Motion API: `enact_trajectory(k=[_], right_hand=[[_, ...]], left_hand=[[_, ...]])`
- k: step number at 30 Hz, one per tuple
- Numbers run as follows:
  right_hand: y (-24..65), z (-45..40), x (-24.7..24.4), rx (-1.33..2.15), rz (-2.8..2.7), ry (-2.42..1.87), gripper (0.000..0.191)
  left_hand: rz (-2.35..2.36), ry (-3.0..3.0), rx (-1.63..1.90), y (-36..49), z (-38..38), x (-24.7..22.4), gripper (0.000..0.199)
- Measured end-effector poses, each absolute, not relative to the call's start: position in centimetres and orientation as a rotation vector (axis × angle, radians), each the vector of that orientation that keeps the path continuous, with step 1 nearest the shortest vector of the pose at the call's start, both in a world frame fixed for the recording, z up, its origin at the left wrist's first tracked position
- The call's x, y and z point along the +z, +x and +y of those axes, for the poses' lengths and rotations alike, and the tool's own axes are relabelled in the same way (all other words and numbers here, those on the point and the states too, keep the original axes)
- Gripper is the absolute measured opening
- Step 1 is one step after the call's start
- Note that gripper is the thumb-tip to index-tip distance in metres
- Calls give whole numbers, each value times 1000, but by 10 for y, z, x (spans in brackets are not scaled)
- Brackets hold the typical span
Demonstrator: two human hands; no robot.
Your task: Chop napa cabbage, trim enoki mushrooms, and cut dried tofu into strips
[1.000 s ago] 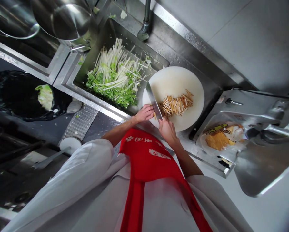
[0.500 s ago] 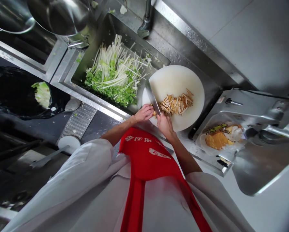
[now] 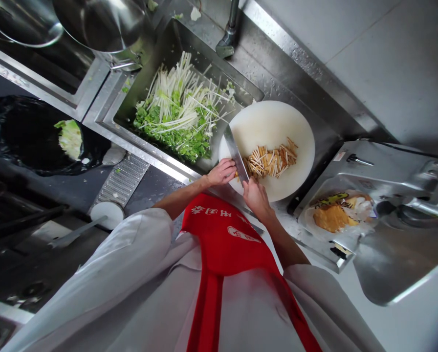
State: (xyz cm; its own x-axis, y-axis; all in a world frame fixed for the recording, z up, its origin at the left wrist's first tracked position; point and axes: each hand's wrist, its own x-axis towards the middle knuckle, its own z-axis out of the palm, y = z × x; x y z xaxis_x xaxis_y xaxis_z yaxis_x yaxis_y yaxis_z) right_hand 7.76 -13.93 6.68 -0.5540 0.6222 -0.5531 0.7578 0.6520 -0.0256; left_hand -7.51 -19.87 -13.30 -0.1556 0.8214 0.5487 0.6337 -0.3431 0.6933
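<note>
My right hand [image 3: 256, 193] is closed around the handle of a broad-bladed kitchen knife [image 3: 235, 150]. The blade stands over the near left part of a round white cutting board [image 3: 277, 120]. To its left, my left hand [image 3: 222, 172] lies with fingers bent and together, pressing on a piece of brown tofu, mostly hidden beneath the fingertips and beside the blade. Right of the knife is a pile of thin tofu strips [image 3: 272, 161], brown at the skin and pale inside.
Left of the board, a steel sink [image 3: 125, 110] holds chopped green leaves and white stalks [image 3: 184, 105]. A faucet [image 3: 226, 44] hangs over it. Steel pots [image 3: 103, 27] and a black-bagged bin [image 3: 24, 137] are further left. At right, bagged brown slabs [image 3: 331, 216] lie on a metal machine [image 3: 380, 164].
The whole view has shifted slightly to the right. Both hands stay at the near left part of the board, the knife still held beside the tofu; the strip pile looks much the same.
</note>
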Motion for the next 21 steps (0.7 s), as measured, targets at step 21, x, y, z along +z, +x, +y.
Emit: enact_trajectory(k=[21], right_hand=[[78,-135,80,-270,2406,1211,37]], left_hand=[[2188,1433,1663,-73,-227,-113,25]])
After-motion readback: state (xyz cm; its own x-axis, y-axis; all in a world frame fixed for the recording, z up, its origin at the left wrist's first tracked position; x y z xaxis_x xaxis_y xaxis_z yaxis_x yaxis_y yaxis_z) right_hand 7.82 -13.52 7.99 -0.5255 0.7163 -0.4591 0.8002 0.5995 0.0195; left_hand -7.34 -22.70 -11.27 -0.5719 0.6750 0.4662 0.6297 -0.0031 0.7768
